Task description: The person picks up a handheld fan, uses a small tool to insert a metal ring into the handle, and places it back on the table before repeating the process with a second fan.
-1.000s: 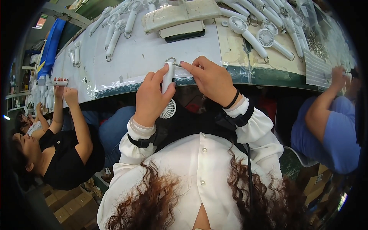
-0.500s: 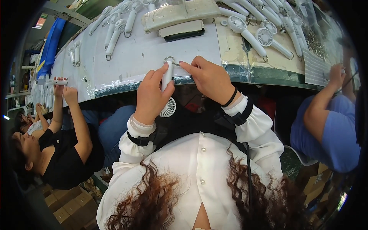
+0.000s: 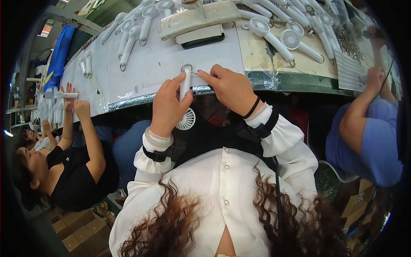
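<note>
Worktable point(image 3: 154, 79) white-topped, green-edged; cartons point(image 3: 83, 229) below, markings point(image 3: 358, 198) too blurred to read; left hand point(image 3: 166, 104) pinching white fan point(image 3: 184, 88); right hand point(image 3: 233, 88) pinching metal piece point(image 3: 195, 73)

You are in what looks like a factory workshop: a long worktable point(image 3: 145, 79) runs before you, strewn with white handheld fans point(image 3: 279, 46) and small metal parts point(image 3: 350, 48); co-workers point(image 3: 79, 182) line its edge, and cardboard boxes point(image 3: 83, 233) crowd the floor behind.
</note>
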### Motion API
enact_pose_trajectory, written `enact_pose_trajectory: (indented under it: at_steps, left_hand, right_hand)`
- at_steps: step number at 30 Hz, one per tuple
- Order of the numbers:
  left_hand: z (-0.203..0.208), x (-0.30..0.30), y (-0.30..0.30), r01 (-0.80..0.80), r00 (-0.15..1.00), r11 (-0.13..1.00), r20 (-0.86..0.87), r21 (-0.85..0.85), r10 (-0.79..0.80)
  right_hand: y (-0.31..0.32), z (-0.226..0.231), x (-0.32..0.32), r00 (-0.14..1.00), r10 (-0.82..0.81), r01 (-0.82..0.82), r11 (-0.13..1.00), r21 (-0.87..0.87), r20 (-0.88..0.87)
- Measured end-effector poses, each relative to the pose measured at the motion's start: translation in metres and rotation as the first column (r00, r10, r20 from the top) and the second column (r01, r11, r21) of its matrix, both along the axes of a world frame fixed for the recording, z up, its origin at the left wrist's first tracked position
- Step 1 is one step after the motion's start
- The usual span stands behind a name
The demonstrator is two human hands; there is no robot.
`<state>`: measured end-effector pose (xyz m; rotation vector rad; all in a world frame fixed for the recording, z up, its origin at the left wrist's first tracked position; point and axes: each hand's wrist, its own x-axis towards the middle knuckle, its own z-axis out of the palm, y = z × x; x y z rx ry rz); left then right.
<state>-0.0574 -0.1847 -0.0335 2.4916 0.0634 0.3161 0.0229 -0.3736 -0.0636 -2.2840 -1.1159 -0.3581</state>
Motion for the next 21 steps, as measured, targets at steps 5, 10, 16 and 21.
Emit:
enact_pose_trajectory:
  at_steps: [5, 10, 16, 21]
  left_hand:
    - [0.002, 0.000, 0.000, -0.003, 1.000, 1.000, 0.001, -0.013, 0.003]
    - [0.001, 0.002, 0.007, -0.052, 0.995, 0.978, -0.099, -0.204, 0.032]
    - [0.005, -0.002, 0.010, -0.044, 0.984, 0.860, -0.169, -0.508, -0.049]
    - [0.012, -0.008, 0.009, 0.066, 0.990, 0.836, -0.071, -0.544, -0.124]
  right_hand:
    - [0.000, 0.003, -0.003, 1.000, -0.007, 0.007, 1.000, -0.016, 0.020]
    - [-0.002, 0.002, -0.005, 0.984, -0.096, 0.091, 0.995, 0.043, 0.150]
    - [0.000, 0.000, 0.009, 0.981, -0.134, 0.171, 0.938, 0.301, -0.140]
    - [0.003, 0.005, 0.019, 0.898, 0.130, 0.070, 0.900, 0.429, -0.420]
